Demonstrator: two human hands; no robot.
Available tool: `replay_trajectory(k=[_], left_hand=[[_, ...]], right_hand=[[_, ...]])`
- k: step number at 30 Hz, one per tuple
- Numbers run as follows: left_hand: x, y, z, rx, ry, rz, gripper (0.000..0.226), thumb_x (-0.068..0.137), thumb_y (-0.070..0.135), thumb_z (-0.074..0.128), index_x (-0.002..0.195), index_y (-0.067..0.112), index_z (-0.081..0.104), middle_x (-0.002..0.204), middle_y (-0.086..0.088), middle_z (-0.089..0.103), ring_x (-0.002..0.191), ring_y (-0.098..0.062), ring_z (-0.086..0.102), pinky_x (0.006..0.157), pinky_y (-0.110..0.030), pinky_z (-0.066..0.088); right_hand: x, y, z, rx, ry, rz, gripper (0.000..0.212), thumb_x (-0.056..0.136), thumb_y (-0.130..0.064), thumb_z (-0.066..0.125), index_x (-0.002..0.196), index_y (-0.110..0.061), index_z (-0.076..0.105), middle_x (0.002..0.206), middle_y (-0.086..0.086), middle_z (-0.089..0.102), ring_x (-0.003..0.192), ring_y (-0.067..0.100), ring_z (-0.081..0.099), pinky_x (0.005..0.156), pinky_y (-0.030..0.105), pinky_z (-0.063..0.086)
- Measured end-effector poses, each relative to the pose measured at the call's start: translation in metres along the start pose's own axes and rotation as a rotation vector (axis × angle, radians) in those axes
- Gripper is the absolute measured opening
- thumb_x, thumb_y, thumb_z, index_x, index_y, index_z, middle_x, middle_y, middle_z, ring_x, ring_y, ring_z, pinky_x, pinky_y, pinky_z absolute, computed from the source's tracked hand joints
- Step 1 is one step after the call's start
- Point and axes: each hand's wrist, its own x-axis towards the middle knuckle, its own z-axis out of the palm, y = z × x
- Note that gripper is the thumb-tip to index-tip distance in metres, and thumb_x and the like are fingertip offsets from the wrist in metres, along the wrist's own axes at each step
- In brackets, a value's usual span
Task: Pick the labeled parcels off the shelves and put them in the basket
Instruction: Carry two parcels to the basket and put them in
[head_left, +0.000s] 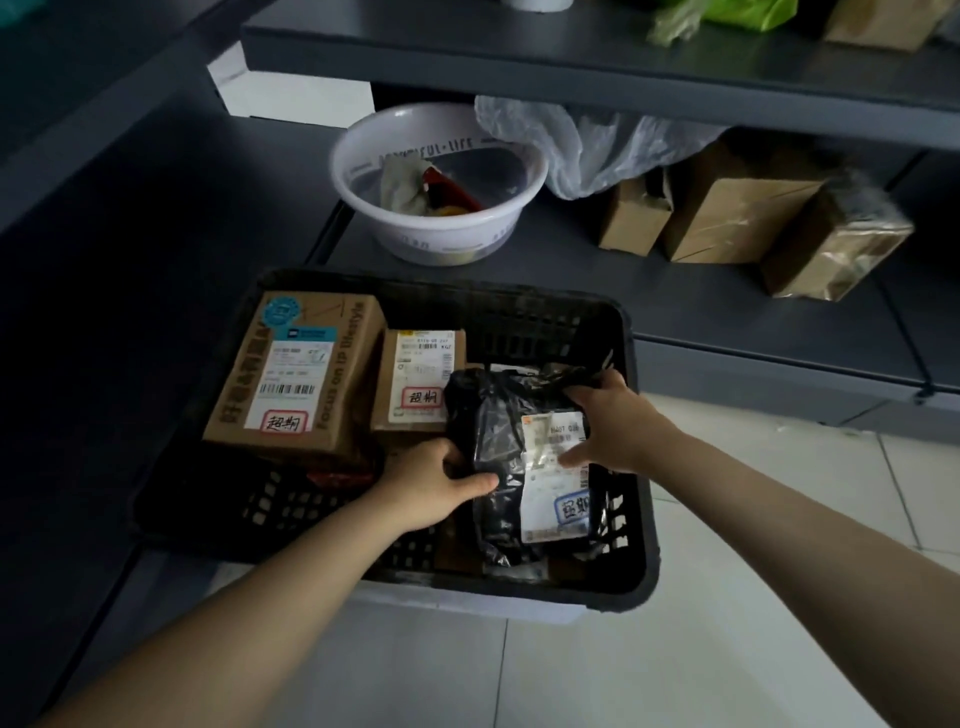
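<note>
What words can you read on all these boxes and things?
"Focus on IP lifestyle": side of the large cardboard box.
"超期": red stamp on that box and the small cardboard box; blue on the black bag parcel.
"...FUL·LIFE": white basin rim, start unclear.
Shipping labels' fine print: too blurred.

Parcel depot stockroom or pickup point: taped brown cartons (737, 213) are sitting in a row on dark grey metal shelving (519, 67), while a black plastic basket (519, 317) in front of the racks is holding cardboard boxes (296, 374) and a black courier bag (493, 431), each carrying a printed barcode shipping label and a small sticker with handwritten characters. Pale floor tiles (727, 623) are running alongside the racks.
</note>
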Motion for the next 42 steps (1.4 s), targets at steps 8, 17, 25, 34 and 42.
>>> replay_trajectory(k=[8, 17, 25, 34, 42], left_hand=[[0.0, 0.002, 0.013, 0.12, 0.074, 0.116, 0.039, 0.091, 0.04, 0.054, 0.062, 0.014, 0.048, 0.065, 0.0, 0.055, 0.065, -0.018, 0.056, 0.061, -0.029, 0.039], [0.013, -0.004, 0.014, 0.152, 0.061, -0.008, 0.035, 0.091, 0.035, 0.055, 0.065, 0.015, 0.043, 0.065, 0.0, 0.049, 0.062, -0.013, 0.048, 0.052, -0.025, 0.032], [0.003, -0.004, -0.002, 0.539, 0.253, 0.094, 0.029, 0.089, 0.05, 0.051, 0.095, 0.023, 0.058, 0.09, 0.006, 0.065, 0.083, -0.015, 0.061, 0.068, -0.029, 0.049], [-0.123, 0.049, -0.107, 0.765, 0.363, 0.242, 0.026, 0.088, 0.043, 0.054, 0.104, 0.023, 0.062, 0.094, 0.005, 0.067, 0.082, -0.017, 0.062, 0.06, -0.028, 0.044], [-0.278, 0.13, -0.218, 0.859, 0.41, 0.173, 0.031, 0.052, 0.026, 0.085, 0.072, 0.016, 0.064, 0.069, -0.004, 0.055, 0.056, -0.024, 0.055, 0.041, -0.03, 0.041]], right_hand=[[-0.003, -0.016, -0.009, -0.167, -0.012, 0.063, 0.067, 0.079, -0.056, 0.063, 0.127, -0.01, 0.055, 0.134, 0.015, 0.034, 0.125, 0.031, 0.038, 0.102, 0.04, 0.04], [0.001, -0.011, 0.01, -0.136, -0.021, 0.025, 0.053, 0.087, -0.041, 0.062, 0.13, -0.012, 0.049, 0.13, 0.012, 0.05, 0.121, 0.031, 0.049, 0.096, 0.041, 0.047], [0.011, -0.011, 0.011, -0.179, 0.004, 0.016, 0.054, 0.087, -0.039, 0.063, 0.131, -0.013, 0.049, 0.135, 0.01, 0.047, 0.128, 0.029, 0.042, 0.1, 0.042, 0.043], [-0.074, -0.048, -0.092, -0.324, -0.027, -0.105, 0.05, 0.092, -0.022, 0.054, 0.139, -0.016, 0.038, 0.145, 0.009, 0.037, 0.136, 0.028, 0.031, 0.111, 0.037, 0.027], [-0.179, -0.114, -0.244, -0.424, -0.05, -0.264, 0.044, 0.089, -0.016, 0.054, 0.132, -0.014, 0.044, 0.133, 0.011, 0.045, 0.124, 0.032, 0.042, 0.104, 0.039, 0.034]])
